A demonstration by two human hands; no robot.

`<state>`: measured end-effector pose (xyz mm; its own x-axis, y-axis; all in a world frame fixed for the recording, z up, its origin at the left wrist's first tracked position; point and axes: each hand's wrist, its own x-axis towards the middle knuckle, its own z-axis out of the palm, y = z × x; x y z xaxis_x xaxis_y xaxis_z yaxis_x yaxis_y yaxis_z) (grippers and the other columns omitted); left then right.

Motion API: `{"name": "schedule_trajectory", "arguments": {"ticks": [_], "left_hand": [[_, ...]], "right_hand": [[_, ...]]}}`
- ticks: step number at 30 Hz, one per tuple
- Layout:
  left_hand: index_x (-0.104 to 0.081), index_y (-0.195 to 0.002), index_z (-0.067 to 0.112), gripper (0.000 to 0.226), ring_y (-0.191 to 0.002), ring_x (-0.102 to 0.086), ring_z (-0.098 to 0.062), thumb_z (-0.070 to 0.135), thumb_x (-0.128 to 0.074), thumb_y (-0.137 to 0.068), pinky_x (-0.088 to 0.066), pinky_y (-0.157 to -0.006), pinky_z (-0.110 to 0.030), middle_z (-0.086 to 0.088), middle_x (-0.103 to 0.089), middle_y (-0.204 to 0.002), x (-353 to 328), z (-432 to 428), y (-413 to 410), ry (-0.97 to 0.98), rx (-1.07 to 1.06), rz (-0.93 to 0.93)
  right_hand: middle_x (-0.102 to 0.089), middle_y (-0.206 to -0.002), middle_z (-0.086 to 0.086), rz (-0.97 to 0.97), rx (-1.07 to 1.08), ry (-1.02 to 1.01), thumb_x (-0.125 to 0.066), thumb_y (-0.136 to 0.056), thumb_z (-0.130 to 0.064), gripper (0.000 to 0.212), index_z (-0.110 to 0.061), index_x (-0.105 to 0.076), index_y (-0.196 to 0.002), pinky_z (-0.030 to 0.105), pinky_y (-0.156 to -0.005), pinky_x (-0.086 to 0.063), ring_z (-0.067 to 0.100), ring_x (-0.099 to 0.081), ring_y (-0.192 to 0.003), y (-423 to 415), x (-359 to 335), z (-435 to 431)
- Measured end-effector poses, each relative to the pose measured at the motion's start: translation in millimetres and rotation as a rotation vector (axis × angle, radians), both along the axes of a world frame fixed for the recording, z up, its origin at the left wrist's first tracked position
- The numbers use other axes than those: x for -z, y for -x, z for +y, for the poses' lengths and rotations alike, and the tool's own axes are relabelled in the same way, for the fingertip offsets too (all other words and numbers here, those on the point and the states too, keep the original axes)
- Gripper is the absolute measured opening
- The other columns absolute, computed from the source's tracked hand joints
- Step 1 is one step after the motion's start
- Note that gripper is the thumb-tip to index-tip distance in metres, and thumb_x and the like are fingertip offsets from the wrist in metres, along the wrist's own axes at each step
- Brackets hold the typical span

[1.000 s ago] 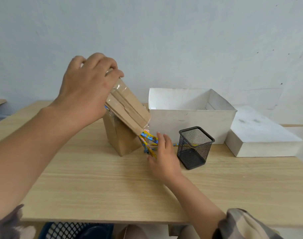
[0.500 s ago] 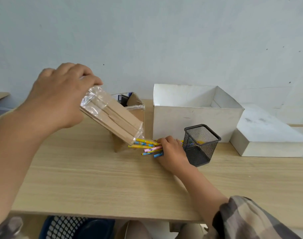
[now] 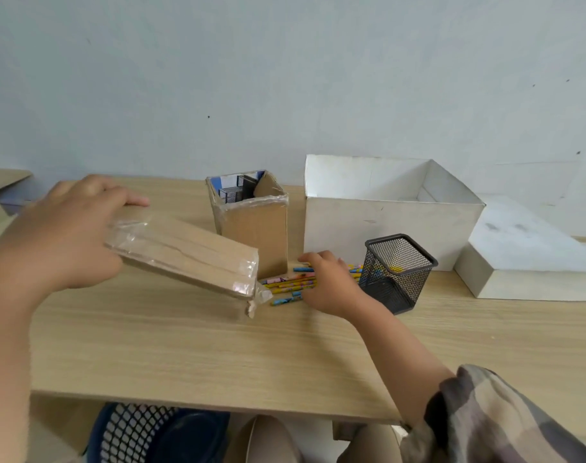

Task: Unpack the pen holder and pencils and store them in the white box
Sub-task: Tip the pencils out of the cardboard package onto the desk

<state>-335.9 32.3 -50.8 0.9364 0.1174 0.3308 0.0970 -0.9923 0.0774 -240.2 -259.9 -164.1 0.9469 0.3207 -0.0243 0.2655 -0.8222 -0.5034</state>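
right hand (image 3: 328,282) covers the middle of the pencils (image 3: 286,285), can't tell if it grips them; their right ends only show dimly through the mesh pen holder (image 3: 396,272). pencil prints too small to read. left hand (image 3: 61,235) holds the cardboard packet (image 3: 185,255), thumb hidden, forearm cut by left edge. white box (image 3: 385,228) floor hidden by near wall. lid (image 3: 532,262) cut at right edge. blue basket (image 3: 144,436) partly under the table (image 3: 185,345), cut by bottom edge.
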Motion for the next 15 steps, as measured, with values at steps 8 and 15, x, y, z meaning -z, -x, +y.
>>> {"name": "schedule_trajectory", "arguments": {"ticks": [8,15], "left_hand": [[-0.055,-0.106,0.039,0.094,-0.105,-0.051,-0.033,0.02,-0.067,-0.014,-0.042,-0.094,-0.043,-0.013,-0.054,-0.114,68,83,24,0.437,-0.19,0.138],[-0.052,-0.128,0.012,0.099,-0.114,-0.05,-0.038,0.003,-0.073,-0.032,-0.044,-0.094,-0.047,-0.018,-0.05,-0.13,93,94,21,0.821,-0.462,-0.058]], "right_hand": [[-0.046,-0.132,0.008,-0.182,0.055,-0.355,-0.06,-0.084,-0.015,0.068,-0.019,-0.025,-0.142,0.032,-0.093,-0.042,0.022,-0.048,-0.121,10,4,23],[-0.031,-0.142,0.007,-0.395,0.054,-0.505,-0.074,-0.076,-0.02,0.104,-0.051,0.001,-0.141,0.026,-0.076,-0.045,0.016,-0.053,-0.086,2,-14,54]]}}
